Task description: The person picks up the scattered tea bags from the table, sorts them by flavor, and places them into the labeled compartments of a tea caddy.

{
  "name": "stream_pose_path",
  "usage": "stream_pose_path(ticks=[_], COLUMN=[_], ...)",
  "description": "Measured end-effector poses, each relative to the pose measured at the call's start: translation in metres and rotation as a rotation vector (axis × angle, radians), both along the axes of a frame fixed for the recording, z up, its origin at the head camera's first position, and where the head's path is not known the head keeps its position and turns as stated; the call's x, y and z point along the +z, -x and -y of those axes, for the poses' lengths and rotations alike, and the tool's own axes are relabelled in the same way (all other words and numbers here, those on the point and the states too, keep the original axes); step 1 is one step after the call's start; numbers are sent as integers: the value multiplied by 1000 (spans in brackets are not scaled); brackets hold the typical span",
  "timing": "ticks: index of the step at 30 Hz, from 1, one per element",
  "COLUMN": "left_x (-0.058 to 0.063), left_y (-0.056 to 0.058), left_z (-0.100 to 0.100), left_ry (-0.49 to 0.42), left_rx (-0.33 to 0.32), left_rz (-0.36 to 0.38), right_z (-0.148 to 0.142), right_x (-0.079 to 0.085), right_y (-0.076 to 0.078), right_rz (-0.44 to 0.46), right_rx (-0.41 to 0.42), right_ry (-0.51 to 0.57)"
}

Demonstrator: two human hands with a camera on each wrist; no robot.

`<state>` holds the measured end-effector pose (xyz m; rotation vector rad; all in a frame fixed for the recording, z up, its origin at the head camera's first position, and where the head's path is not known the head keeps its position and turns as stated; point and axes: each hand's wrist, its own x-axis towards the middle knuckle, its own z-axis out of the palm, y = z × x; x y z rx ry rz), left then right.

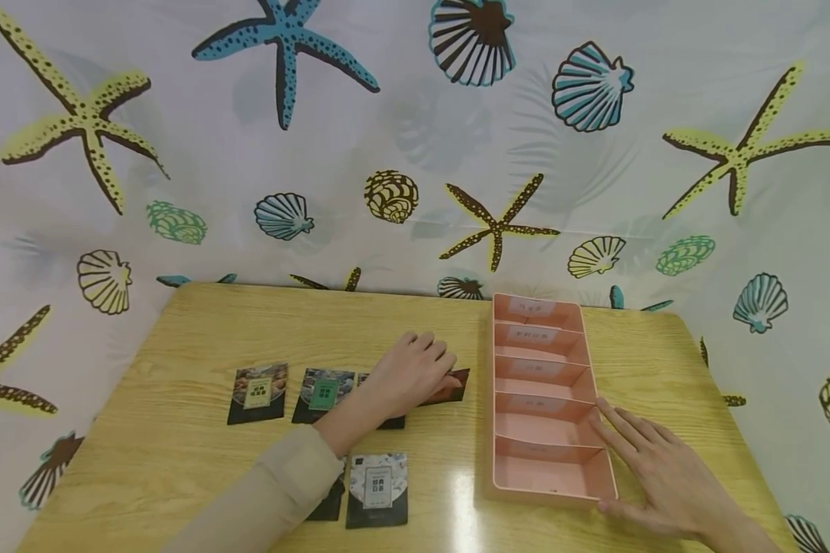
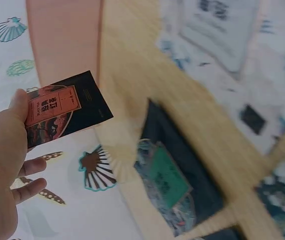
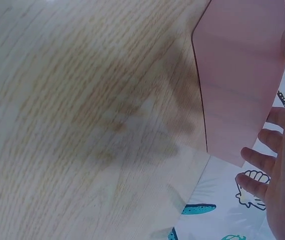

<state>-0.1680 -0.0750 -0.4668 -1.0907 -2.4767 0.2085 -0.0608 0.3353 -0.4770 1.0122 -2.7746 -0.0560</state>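
My left hand (image 1: 410, 375) is above the table, pinching a black tea packet with a red label (image 2: 65, 107) at its edge; in the head view most of that packet is behind the hand. To its right stands the pink divided box (image 1: 555, 498), its compartments in one row with labels on the dividers. My right hand (image 1: 664, 476) touches the box's right side with fingers extended. Left of the box lie a packet with a yellow label (image 1: 257, 393), one with a green label (image 1: 323, 390) and one partly covered by my left hand (image 1: 394, 422).
Nearer to me lie a white-and-black packet (image 1: 377, 490) and a dark packet (image 1: 330, 507) half hidden under the left sleeve (image 1: 287, 476). A wooden table (image 1: 200, 330) carries everything. Behind it hangs a white cloth (image 1: 360, 138) printed with shells and starfish.
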Motion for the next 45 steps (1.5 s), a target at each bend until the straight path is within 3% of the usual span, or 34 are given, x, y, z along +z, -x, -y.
stream_pose_path(ticks=[11, 23, 29, 36, 45], left_x=[34, 55, 57, 54, 50], left_y=[-1, -12, -14, -16, -17], left_z=[-18, -42, -54, -75, -99], left_ry=[-73, -61, -77, -27, -40], left_rx=[-33, -55, -109, -130, -155], left_rz=[-19, -57, -93, -32, -38], right_z=[-2, -2, -1, 0, 0], right_x=[0, -1, 0, 0, -1], right_y=[-1, -1, -1, 0, -1], right_rz=[18, 7, 13, 25, 16], right_rx=[-5, -1, -6, -13, -15], right_ry=[12, 3, 4, 8, 10])
